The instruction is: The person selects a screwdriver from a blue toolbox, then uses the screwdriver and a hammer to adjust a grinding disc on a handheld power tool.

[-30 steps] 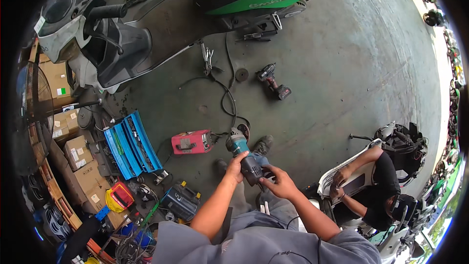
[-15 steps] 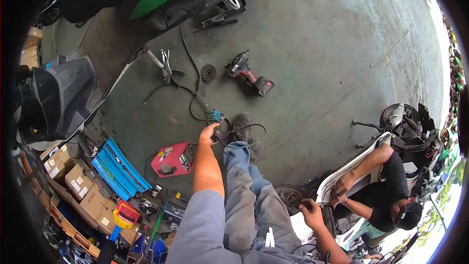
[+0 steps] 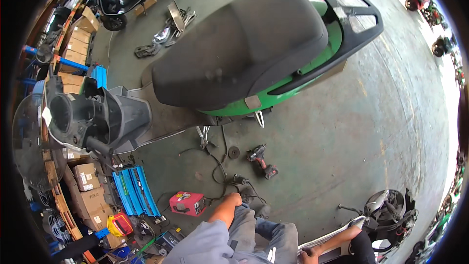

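Observation:
My left hand (image 3: 233,199) rests at my bent knee, the trousers (image 3: 244,222) under it. It shows as a small rounded shape with the fingers turned out of sight. Just beyond it, by my shoe (image 3: 247,194), a dark corded power tool (image 3: 240,179), perhaps an angle grinder, lies on the floor apart from the hand. Its black cable loops round toward the shoe. A red and black cordless impact wrench (image 3: 262,161) lies farther off, and a round disc (image 3: 234,152) is left of that. My right hand is out of the picture.
A green scooter with a dark seat (image 3: 244,49) stands across the far side. A pink machine (image 3: 188,203) sits left of my leg, near a blue toolbox (image 3: 137,190) and cardboard boxes (image 3: 93,200). A co-worker's forearm (image 3: 339,240) reaches over a white panel at lower right.
My left hand has let go of the power tool, which is now on the floor, and has drawn back to my knee. The view has tilted up, bringing in the whole scooter; my right hand has left it.

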### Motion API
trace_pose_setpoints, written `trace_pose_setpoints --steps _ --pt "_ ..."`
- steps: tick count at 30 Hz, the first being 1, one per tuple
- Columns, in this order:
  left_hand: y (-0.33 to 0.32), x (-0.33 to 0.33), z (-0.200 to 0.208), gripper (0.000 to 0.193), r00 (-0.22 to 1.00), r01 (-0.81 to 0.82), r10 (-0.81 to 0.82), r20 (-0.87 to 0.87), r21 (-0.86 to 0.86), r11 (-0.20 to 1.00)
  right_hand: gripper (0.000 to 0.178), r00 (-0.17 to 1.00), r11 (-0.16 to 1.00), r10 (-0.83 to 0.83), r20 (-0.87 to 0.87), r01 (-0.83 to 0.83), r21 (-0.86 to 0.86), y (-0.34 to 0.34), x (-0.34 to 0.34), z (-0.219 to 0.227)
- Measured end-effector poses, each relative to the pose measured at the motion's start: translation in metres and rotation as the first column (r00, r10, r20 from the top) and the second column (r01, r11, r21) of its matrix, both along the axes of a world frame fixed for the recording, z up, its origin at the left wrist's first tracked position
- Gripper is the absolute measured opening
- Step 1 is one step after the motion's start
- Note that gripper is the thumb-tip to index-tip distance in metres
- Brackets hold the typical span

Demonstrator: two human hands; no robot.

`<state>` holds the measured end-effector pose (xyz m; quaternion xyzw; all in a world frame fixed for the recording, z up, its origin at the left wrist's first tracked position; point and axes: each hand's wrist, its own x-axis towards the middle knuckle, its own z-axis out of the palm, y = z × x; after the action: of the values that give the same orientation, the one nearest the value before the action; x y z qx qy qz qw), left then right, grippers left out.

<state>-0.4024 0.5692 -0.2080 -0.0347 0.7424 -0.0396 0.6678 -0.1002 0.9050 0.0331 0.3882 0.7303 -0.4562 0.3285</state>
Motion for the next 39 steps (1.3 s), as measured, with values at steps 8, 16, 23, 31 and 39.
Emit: trace_pose_setpoints --steps 8,16,23,31,39 --pt "0.193 -0.196 0.264 0.025 0.600 0.064 0.721 -0.347 0.919 0.389 0.025 0.868 0.868 -0.496 0.017 0.495 0.050 0.211 -0.088 0.051" --pt "0.306 -0.491 0.326 0.048 -0.604 -0.235 0.382 -0.699 0.615 0.753 0.031 0.887 0.877 -0.461 0.016 0.453 0.158 0.474 -0.268 0.069" --pt "0.347 -0.519 0.359 0.036 -0.512 -0.545 0.124 -0.850 0.433 0.719 0.029 0.769 0.910 -0.148 -0.621 0.352 0.219 0.603 -0.662 0.186" --pt "0.356 -0.520 0.366 0.043 -0.363 -0.707 -0.069 -0.929 0.226 0.670 0.032 0.772 0.937 0.330 -0.543 -0.197 0.289 0.614 -0.964 0.178" --pt "0.334 -0.535 0.360 0.036 -0.386 -0.820 0.033 -0.922 0.360 0.445 0.038 0.625 0.700 0.554 0.550 -0.707 0.098 0.682 -1.071 0.130"
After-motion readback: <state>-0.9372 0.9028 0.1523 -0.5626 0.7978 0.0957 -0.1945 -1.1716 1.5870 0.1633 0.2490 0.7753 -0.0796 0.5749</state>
